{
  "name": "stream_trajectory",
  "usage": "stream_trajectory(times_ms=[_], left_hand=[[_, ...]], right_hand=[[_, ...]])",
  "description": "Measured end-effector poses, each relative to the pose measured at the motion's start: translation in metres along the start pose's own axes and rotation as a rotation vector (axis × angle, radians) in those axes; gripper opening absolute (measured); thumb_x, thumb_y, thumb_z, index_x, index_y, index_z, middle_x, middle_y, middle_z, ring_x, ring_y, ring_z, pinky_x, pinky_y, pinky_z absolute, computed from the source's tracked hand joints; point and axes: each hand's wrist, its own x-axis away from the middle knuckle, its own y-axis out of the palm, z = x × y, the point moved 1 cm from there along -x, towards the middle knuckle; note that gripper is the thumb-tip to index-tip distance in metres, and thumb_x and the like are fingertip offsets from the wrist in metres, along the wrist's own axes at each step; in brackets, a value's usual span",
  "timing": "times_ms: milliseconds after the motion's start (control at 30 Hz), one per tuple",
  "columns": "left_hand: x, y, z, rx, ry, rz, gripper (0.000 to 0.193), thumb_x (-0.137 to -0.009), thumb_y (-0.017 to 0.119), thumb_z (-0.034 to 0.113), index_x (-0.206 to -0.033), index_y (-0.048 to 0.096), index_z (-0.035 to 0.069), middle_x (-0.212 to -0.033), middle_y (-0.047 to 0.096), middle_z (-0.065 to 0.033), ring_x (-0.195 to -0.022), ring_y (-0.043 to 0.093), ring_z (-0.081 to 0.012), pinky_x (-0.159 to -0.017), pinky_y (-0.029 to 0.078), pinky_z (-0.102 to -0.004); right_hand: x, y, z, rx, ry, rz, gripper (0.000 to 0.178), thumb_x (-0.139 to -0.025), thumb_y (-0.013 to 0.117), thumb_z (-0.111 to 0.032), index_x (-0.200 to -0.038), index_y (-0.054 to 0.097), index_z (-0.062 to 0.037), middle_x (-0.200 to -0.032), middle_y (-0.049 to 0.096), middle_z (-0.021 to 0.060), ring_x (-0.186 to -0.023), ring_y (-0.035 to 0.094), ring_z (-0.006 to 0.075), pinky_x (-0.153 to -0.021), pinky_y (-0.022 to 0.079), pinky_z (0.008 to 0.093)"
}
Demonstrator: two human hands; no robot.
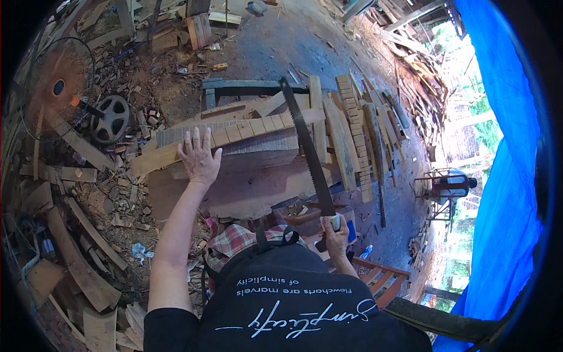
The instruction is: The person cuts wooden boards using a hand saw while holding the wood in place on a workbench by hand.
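Observation:
My left hand lies flat with its fingers spread on a pale wooden plank, near the plank's left part. Evenly spaced dark lines run across that plank; whether they are cuts or marks I cannot tell. Closed round the handle of a long handsaw is my right hand. The toothed blade points away from me and crosses the plank near its right end. From this angle it is unclear whether the teeth touch the wood. Under the plank is a broad wooden block with a ridged grey top edge.
To the left stands a fan with a round spoked base, among wood scraps. Several planks lie right of the saw, one with cross lines. Curved boards lie lower left. A blue tarp hangs far right.

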Motion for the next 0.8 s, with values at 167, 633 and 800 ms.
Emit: stream_trajectory(times_ms=[167, 633, 800], left_hand=[[-0.007, -0.007, 0.016, -0.022, 0.003, -0.049, 0.071, -0.081, 0.061, 0.047, -0.141, 0.037, 0.017, -0.144, 0.035, -0.0137, -0.134, 0.027, -0.0357, -0.107, 0.018, -0.0548], [-0.027, 0.017, 0.065, -0.065, -0.098, 0.065, 0.051, -0.082, 0.060, 0.052, -0.124, 0.052, 0.024, -0.117, 0.052, -0.0171, -0.117, 0.040, -0.0398, -0.097, 0.027, -0.0573], [-0.020, 0.026, 0.084, -0.105, -0.067, 0.083, 0.053, -0.080, 0.061, 0.054, -0.124, 0.050, 0.026, -0.104, 0.052, -0.0141, -0.103, 0.046, -0.0348, -0.092, 0.030, -0.0509]], right_hand=[[-0.016, 0.009, -0.023, 0.044, 0.026, -0.090, 0.014, -0.093, 0.059, -0.015, -0.095, 0.048, -0.0062, -0.069, 0.056, 0.0009, -0.056, 0.055, 0.0074, -0.050, 0.045, 0.0229], [-0.100, -0.004, 0.008, 0.046, -0.151, -0.103, 0.020, -0.086, 0.067, -0.014, -0.085, 0.049, -0.0048, -0.063, 0.058, 0.0023, -0.052, 0.054, 0.0086, -0.045, 0.042, 0.0247], [-0.128, -0.015, 0.057, -0.121, -0.151, -0.167, 0.020, -0.084, 0.067, -0.013, -0.081, 0.049, -0.0046, -0.059, 0.056, 0.0020, -0.052, 0.054, 0.0094, -0.045, 0.042, 0.0263]])
